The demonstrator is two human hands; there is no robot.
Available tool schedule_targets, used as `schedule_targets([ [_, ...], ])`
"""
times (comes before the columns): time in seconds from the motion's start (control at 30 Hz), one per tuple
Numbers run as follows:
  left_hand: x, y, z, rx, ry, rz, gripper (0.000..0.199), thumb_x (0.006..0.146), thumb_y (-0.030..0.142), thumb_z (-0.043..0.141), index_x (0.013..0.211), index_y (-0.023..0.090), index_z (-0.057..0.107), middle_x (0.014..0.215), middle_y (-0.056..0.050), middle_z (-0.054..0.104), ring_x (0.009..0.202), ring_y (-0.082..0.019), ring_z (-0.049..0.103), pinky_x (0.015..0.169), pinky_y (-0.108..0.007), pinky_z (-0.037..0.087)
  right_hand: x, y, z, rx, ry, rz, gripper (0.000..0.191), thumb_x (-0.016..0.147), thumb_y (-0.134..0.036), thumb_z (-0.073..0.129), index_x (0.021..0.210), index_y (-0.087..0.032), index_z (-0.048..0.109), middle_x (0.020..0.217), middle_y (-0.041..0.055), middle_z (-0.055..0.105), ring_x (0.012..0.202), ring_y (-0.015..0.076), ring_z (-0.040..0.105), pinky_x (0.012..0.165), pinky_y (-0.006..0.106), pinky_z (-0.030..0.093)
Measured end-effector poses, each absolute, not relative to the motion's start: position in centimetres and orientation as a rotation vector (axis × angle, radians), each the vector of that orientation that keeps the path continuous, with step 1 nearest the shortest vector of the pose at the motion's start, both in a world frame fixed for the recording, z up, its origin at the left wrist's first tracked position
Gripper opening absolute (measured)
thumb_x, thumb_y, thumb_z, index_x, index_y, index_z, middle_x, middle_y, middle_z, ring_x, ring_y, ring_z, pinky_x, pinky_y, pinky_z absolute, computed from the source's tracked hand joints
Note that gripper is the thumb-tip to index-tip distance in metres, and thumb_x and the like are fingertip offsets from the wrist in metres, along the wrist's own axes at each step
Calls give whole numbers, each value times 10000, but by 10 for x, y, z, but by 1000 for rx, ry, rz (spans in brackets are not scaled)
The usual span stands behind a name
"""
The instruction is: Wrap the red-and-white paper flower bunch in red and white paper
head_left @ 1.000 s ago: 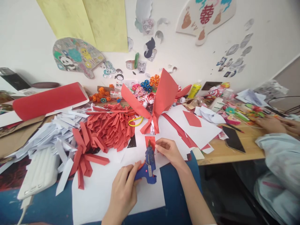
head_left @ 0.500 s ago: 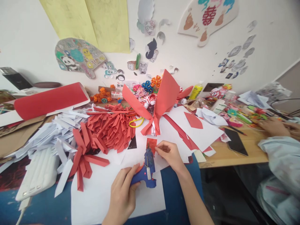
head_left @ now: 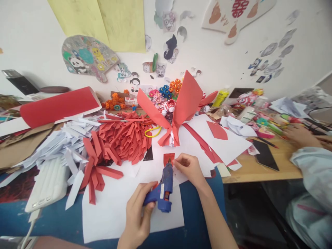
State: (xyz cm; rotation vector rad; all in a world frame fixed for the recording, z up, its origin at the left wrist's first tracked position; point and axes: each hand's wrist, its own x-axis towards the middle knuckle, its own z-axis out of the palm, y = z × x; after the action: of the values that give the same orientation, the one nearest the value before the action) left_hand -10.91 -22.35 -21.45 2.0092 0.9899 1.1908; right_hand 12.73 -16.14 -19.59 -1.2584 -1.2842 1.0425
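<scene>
My left hand (head_left: 138, 214) is wrapped round the handle of a blue hot glue gun (head_left: 166, 183). Its nozzle points away from me, over a small red paper piece (head_left: 168, 157). My right hand (head_left: 189, 167) pinches the right edge of that red piece between thumb and fingers. Beneath both hands lies a white paper sheet (head_left: 109, 221) on a blue surface. Just beyond the red piece stands a bouquet wrap of folded red paper (head_left: 186, 97) with striped flowers inside. Whether the nozzle touches the paper cannot be made out.
Piles of folded red strips (head_left: 124, 138) and white strips (head_left: 72, 133) lie on the left, beside a white power bank (head_left: 48, 186) with a cable. A red paper roll (head_left: 59, 107) is behind. Rightward are a phone (head_left: 264, 155) and another person's hand (head_left: 302, 135).
The glue gun has tilted so its nozzle now sits over the red piece's right part, closer to my right fingers. The view has shifted slightly.
</scene>
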Motion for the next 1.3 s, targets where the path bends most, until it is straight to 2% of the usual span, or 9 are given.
schedule_targets([
  [0.3, -106, -225, -217, 1918, 1057, 1217, 335, 994, 344, 412, 1279, 229, 546, 1080, -88, 637, 925, -225, 626, 768, -314, 485, 128, -164, -195, -1226, -1331, 1053, 269, 850, -414, 717, 777, -160, 668, 727, 42, 670, 666, 148, 603, 620, 259, 428],
  [1.3, -105, -224, -217, 1963, 1074, 1217, 343, 1001, 323, 398, 1293, 210, 539, 1080, -105, 636, 938, -228, 627, 775, -319, 493, 130, -166, -193, -1229, -1379, 1026, 275, 865, -423, 693, 775, -163, 682, 726, 44, 659, 678, 158, 575, 620, 274, 416],
])
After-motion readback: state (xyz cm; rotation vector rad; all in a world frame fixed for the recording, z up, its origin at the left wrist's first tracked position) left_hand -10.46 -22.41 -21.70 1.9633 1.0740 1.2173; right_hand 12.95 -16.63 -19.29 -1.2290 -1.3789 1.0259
